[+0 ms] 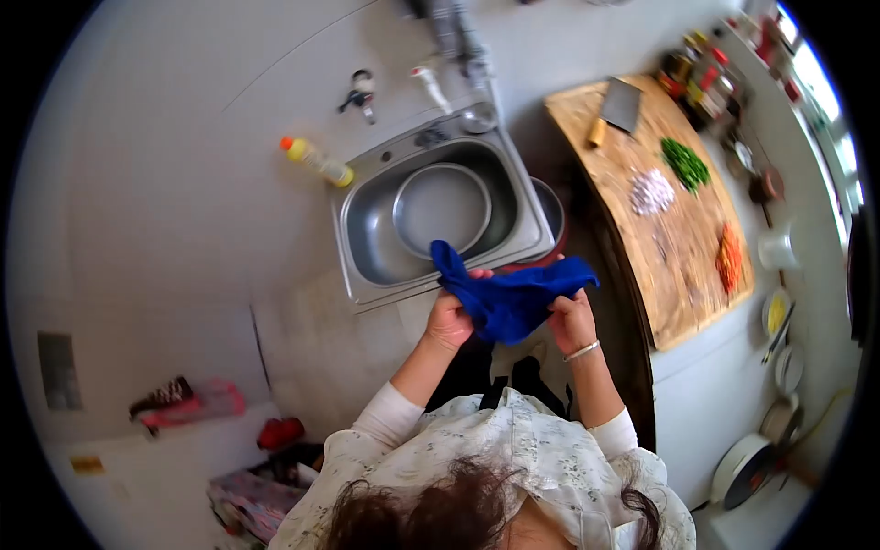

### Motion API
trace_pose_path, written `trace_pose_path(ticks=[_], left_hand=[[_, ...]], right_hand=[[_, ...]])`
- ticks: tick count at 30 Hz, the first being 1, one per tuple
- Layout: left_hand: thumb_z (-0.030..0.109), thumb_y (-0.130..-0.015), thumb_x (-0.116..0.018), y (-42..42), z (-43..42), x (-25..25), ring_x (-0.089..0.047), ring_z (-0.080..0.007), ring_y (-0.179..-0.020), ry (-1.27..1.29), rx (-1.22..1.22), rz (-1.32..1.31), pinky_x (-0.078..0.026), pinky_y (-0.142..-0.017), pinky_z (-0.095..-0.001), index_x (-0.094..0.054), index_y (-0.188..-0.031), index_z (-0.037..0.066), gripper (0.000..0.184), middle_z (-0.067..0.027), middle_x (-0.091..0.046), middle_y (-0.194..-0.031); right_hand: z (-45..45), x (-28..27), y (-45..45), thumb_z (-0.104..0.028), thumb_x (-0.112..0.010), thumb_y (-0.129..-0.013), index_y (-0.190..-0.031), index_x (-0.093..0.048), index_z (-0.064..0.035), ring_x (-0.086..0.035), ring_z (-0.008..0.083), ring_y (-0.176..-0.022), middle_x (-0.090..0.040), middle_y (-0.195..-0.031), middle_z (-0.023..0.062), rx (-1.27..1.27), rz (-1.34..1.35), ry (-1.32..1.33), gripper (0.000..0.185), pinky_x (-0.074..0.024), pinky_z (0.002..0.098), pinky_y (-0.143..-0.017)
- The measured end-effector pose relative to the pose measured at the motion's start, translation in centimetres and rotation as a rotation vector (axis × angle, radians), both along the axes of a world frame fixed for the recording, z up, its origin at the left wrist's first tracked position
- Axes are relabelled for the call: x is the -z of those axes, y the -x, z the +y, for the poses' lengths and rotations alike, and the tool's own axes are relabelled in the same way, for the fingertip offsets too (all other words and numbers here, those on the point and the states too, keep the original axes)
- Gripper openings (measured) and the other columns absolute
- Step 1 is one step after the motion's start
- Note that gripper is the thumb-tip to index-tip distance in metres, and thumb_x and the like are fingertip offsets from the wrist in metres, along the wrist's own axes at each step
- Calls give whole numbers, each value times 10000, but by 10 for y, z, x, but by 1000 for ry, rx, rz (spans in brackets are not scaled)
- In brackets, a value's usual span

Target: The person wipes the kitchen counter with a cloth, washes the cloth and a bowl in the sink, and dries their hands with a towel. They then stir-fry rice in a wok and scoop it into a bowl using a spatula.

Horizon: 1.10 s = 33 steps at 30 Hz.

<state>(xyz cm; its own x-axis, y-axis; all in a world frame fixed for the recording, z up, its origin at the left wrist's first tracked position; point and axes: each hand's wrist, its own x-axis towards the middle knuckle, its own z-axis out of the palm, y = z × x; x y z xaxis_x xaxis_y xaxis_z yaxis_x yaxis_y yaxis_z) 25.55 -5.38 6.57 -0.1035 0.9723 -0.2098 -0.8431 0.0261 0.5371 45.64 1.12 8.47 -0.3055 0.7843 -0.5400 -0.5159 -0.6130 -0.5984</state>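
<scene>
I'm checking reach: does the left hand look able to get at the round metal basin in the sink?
Probably yes: though the left hand holds the blue cloth, the basin lies just ahead, largely uncovered inside the sink.

One head view looks steeply down, close over the shirt (477,440), toward the sink (374,261), its edges apparently warped.

White light glares through the window (820,78), shadow pools beside the sink (533,220), bottles (708,82) look smeared, and walls (183,183) bow towards black, rounded edges.
</scene>
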Motion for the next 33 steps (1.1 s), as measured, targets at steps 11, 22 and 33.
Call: trace_pose_path(ticks=[11,22,33], left_hand=[[-3,-605,-480,169,18,18,-500,-273,-1081,7,-433,-386,-315,-1037,-389,-560,-1004,-43,409,-133,-575,-1083],[224,-654,-718,158,70,99,-407,-220,-1066,844,-233,-219,-189,-1039,-378,-490,-1123,90,538,-61,-458,-1202],[304,-724,-710,154,134,130,-506,-191,-1025,1123,-296,-251,-340,-976,-339,-559,-1124,79,483,-63,-575,-1111]], right_hand=[[110,-14,205,85,-392,-736,-1031,-568,41,-632,214,-875,-636,-981,117,-420,125,-38,346,-508,309,-816],[146,132,241,-112,-554,-816,-1371,-336,-119,-547,186,-950,-467,-1259,53,-331,-852,39,597,-453,348,-815],[169,198,307,-128,-592,-794,-1323,-408,-286,-453,425,-1162,-355,-1346,244,-1157,-1451,-947,582,-415,436,-954]])
